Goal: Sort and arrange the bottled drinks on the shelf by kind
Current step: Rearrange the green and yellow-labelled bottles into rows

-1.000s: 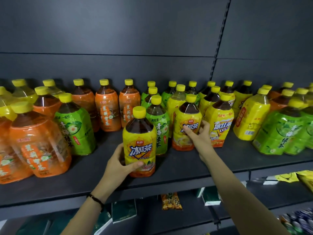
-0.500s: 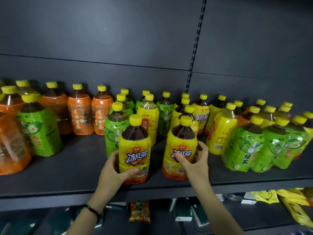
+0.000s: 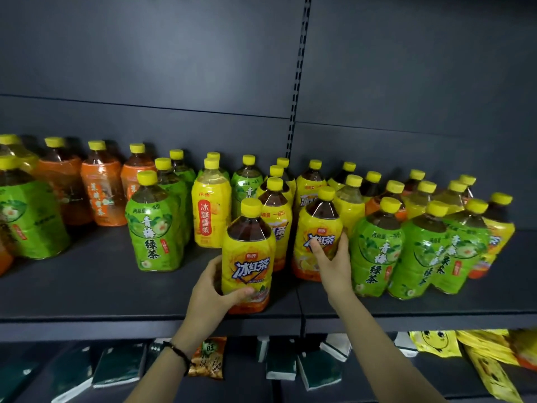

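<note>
Grips with curled left hand (image 3: 210,290) fingers (image 3: 241,292) an upright yellow-labelled plastic tea bottle (image 3: 248,257) near the front edge of the dark metal shelf (image 3: 116,295), and clasps with right hand (image 3: 332,267) its upright twin (image 3: 318,228) farther back from that edge, rightward.

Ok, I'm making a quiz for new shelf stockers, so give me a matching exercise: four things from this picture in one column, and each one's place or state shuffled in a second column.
Column one
1. left hand
2. right hand
3. pale pear drink bottle
4. snack packet

Column two
A. lies below the drinks shelf
B. grips the front iced tea bottle
C. stands untouched beside a green tea bottle
D. grips the second iced tea bottle

Pairs: 1-B, 2-D, 3-C, 4-A
</note>
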A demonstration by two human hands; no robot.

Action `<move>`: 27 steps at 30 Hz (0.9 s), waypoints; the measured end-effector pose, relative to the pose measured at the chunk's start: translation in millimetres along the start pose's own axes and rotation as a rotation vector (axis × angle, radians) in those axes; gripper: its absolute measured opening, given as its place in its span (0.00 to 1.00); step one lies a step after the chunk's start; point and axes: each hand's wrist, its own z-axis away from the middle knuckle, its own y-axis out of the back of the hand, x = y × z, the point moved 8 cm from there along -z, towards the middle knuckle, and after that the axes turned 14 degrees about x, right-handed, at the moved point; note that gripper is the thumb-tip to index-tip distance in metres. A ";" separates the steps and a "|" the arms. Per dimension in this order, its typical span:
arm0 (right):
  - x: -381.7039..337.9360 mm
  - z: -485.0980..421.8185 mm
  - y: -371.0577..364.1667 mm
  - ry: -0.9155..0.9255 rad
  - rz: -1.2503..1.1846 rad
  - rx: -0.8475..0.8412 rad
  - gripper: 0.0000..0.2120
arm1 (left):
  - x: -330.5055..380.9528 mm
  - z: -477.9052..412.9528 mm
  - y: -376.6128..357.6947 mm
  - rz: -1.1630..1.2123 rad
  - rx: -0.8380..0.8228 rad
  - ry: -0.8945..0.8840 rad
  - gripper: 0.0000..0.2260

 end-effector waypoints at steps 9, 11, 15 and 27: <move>-13.0 15.0 1.7 0.003 0.071 -0.056 0.41 | 1.5 4.8 -23.5 -0.004 -0.009 -0.001 0.30; -24.4 42.1 9.4 0.050 -0.033 -0.113 0.40 | 0.7 5.9 -29.3 -0.045 0.008 -0.032 0.32; -29.4 74.7 4.9 0.102 -0.058 -0.231 0.40 | 6.5 11.3 -54.1 -0.122 0.028 -0.113 0.32; -4.3 34.8 29.7 0.053 -0.045 -0.096 0.37 | 19.5 3.3 -54.2 -0.202 0.342 -0.196 0.38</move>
